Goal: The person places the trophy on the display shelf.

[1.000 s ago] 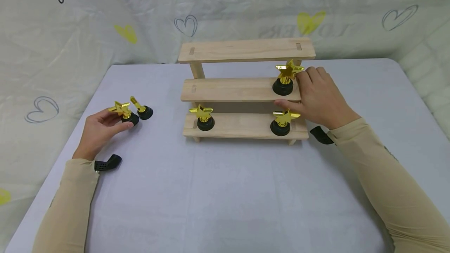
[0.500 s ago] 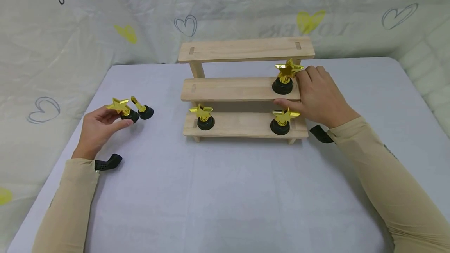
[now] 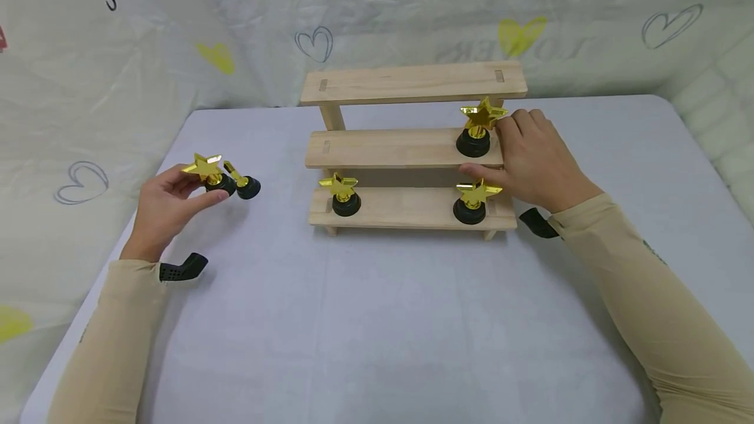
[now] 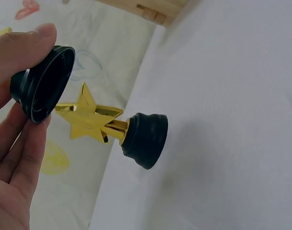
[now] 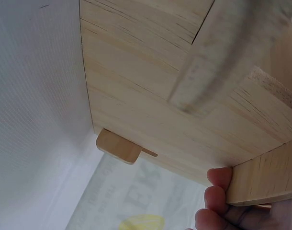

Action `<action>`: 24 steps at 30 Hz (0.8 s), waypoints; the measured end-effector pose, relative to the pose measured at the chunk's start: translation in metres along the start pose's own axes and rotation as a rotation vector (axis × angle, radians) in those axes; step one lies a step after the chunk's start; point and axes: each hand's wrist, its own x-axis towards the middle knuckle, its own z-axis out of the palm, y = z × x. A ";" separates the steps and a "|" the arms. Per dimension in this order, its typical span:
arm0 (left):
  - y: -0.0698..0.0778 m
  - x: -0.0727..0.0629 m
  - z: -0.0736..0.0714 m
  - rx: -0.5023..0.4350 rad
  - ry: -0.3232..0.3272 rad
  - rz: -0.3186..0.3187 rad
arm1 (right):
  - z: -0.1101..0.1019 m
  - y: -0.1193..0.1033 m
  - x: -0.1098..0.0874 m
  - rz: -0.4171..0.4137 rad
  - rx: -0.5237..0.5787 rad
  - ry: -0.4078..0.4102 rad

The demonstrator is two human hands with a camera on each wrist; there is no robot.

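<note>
My left hand (image 3: 163, 211) pinches a small star trophy (image 3: 205, 167), gold on a black base, between thumb and fingers. The left wrist view looks into that trophy's hollow base (image 4: 54, 81), which hangs above the cloth. Just beyond it, a second star trophy (image 3: 248, 187) stands on the table. At the right end of a three-tier wooden shelf (image 3: 383, 148), my right hand (image 3: 536, 165) grips the middle board. Its fingertips (image 5: 215, 196) curl round the wood in the right wrist view. Beside this hand stands another trophy (image 3: 473, 142) on the middle board.
On the bottom board stand two more trophies, one trophy (image 3: 345, 204) at the left and one trophy (image 3: 469, 211) at the right. A white cloth covers the table (image 3: 377, 319). Behind it hangs a pale curtain (image 3: 383, 12) printed with hearts and words.
My left hand has lifted the trophy slightly off the table, and its base is now raised. The right hand has kept its hold on the shelf. The head view has shifted a little.
</note>
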 end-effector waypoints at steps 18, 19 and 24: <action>0.037 0.003 0.020 -0.026 -0.025 0.071 | -0.001 0.001 0.000 0.001 -0.014 -0.028; 0.038 0.003 0.022 -0.027 -0.024 0.073 | -0.002 0.001 0.000 0.004 -0.012 -0.030; 0.044 0.006 0.029 -0.023 -0.027 0.086 | -0.002 0.001 0.000 0.006 -0.009 -0.034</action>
